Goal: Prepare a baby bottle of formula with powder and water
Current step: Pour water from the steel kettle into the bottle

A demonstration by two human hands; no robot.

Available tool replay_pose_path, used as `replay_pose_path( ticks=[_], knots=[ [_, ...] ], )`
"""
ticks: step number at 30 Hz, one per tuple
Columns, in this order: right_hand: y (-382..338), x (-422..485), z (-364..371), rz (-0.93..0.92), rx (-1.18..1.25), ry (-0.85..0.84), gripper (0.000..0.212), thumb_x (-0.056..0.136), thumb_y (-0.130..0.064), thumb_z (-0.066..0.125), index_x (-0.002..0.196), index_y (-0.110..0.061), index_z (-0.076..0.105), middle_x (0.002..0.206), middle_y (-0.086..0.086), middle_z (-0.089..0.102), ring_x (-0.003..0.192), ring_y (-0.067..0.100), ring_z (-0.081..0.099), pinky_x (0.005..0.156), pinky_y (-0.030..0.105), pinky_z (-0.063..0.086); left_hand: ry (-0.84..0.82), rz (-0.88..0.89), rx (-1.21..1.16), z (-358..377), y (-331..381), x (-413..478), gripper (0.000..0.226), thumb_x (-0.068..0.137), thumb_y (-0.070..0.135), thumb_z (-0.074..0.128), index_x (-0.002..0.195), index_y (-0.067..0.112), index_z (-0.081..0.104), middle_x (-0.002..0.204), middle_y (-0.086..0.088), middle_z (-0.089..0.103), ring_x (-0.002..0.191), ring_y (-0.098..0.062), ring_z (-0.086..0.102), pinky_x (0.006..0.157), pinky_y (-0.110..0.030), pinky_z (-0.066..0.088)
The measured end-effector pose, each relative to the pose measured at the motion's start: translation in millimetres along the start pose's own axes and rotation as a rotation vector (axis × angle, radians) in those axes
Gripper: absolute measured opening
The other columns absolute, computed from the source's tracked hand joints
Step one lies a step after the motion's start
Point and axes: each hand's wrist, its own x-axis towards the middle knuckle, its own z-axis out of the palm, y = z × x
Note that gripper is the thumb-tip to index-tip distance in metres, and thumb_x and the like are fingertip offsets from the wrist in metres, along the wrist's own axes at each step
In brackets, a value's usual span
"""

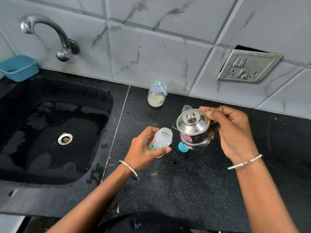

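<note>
Left hand wraps round open baby bottle, tipped toward other hand. Right hand holds small steel kettle, thumb at lid edge, spout just beside bottle mouth.

Could go wrong: mouth small, so water may miss and wet counter. If water hot, may hurt fingers.

Powder jar back by wall, lid on, scoop on top.

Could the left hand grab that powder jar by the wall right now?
Probably not yet. Nothing stands between the left hand and the powder jar, but its fingers are curled round the open baby bottle, which it would likely need to set down first.
</note>
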Motion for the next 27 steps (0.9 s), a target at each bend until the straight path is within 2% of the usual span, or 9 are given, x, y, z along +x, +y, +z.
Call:
replay_pose_path(
  ticks=[3, 9, 14, 16, 18, 20, 24, 26, 27],
  knots=[
    [5, 1, -6, 0.014, 0.027, 0.006, 0.028, 0.089, 0.015, 0.055, 0.066, 0.000, 0.056, 0.082, 0.002, 0.081, 0.089, 0.011, 0.077, 0.073, 0.015, 0.054, 0.004, -0.012, -0.001, 2, -1, 2, 0.054, 0.071, 0.043, 0.089, 0.113, 0.025, 0.061, 0.111, 0.008, 0.073, 0.106, -0.015, 0.069, 0.093, -0.043, 0.058],
    [4, 9, -10, -0.050, -0.092, -0.050, 0.028, 0.087, 0.016, 0.060, 0.072, -0.005, 0.069, 0.085, -0.002, 0.081, 0.089, 0.010, 0.077, 0.076, 0.017, 0.056, -0.004, -0.016, 0.007, 9, -1, 11, 0.052, 0.072, 0.036, 0.091, 0.113, 0.025, 0.061, 0.112, 0.009, 0.073, 0.106, -0.014, 0.069, 0.093, -0.042, 0.058],
    [0, 15, -12, -0.175, -0.317, -0.080, 0.040, 0.083, 0.007, 0.070, 0.064, -0.028, 0.072, 0.095, -0.001, 0.080, 0.094, 0.016, 0.076, 0.079, 0.028, 0.060, -0.011, -0.008, 0.004, 16, 2, 18, 0.055, 0.070, 0.045, 0.089, 0.114, 0.026, 0.060, 0.113, 0.009, 0.073, 0.107, -0.014, 0.068, 0.093, -0.042, 0.058],
    [0, 17, -12, -0.222, -0.420, -0.077, 0.029, 0.082, 0.001, 0.073, 0.070, -0.024, 0.074, 0.096, -0.004, 0.080, 0.093, 0.015, 0.075, 0.085, 0.035, 0.060, -0.010, -0.011, -0.004, 17, 2, 19, 0.057, 0.069, 0.046, 0.088, 0.114, 0.026, 0.060, 0.114, 0.009, 0.073, 0.107, -0.014, 0.069, 0.093, -0.042, 0.058],
    [1, 19, -12, -0.249, -0.476, -0.077, 0.013, 0.081, -0.002, 0.073, 0.073, -0.011, 0.074, 0.096, -0.007, 0.079, 0.092, 0.011, 0.075, 0.086, 0.037, 0.061, -0.007, -0.018, -0.017, 18, 2, 19, 0.057, 0.068, 0.047, 0.088, 0.114, 0.026, 0.061, 0.113, 0.009, 0.073, 0.107, -0.013, 0.069, 0.094, -0.043, 0.058],
    [1, 19, -12, -0.266, -0.508, -0.077, 0.007, 0.081, -0.004, 0.074, 0.074, -0.007, 0.073, 0.096, -0.008, 0.079, 0.091, 0.010, 0.075, 0.085, 0.038, 0.062, -0.006, -0.022, -0.017, 18, 1, 18, 0.058, 0.068, 0.049, 0.088, 0.114, 0.027, 0.061, 0.114, 0.009, 0.073, 0.108, -0.013, 0.069, 0.094, -0.043, 0.058],
    [2, 20, -15, -0.261, -0.471, -0.084, 0.019, 0.081, -0.004, 0.074, 0.071, -0.020, 0.074, 0.096, -0.007, 0.080, 0.092, 0.012, 0.075, 0.085, 0.039, 0.061, -0.006, -0.027, -0.013, 18, 1, 17, 0.059, 0.067, 0.051, 0.087, 0.114, 0.026, 0.060, 0.114, 0.010, 0.073, 0.108, -0.012, 0.069, 0.095, -0.042, 0.057],
    [4, 22, -17, -0.218, -0.364, -0.088, 0.032, 0.083, 0.000, 0.072, 0.067, -0.028, 0.074, 0.096, -0.003, 0.080, 0.095, 0.017, 0.075, 0.085, 0.039, 0.060, -0.006, -0.031, -0.022, 19, 2, 17, 0.059, 0.066, 0.050, 0.087, 0.113, 0.026, 0.060, 0.114, 0.009, 0.073, 0.108, -0.013, 0.069, 0.095, -0.043, 0.058],
    [6, 22, -17, -0.187, -0.287, -0.084, 0.035, 0.084, 0.003, 0.071, 0.066, -0.027, 0.074, 0.095, -0.001, 0.081, 0.095, 0.019, 0.076, 0.085, 0.038, 0.059, -0.005, -0.032, -0.026, 19, 2, 16, 0.059, 0.066, 0.050, 0.087, 0.113, 0.025, 0.060, 0.113, 0.009, 0.073, 0.107, -0.013, 0.069, 0.094, -0.043, 0.058]
  ],
)
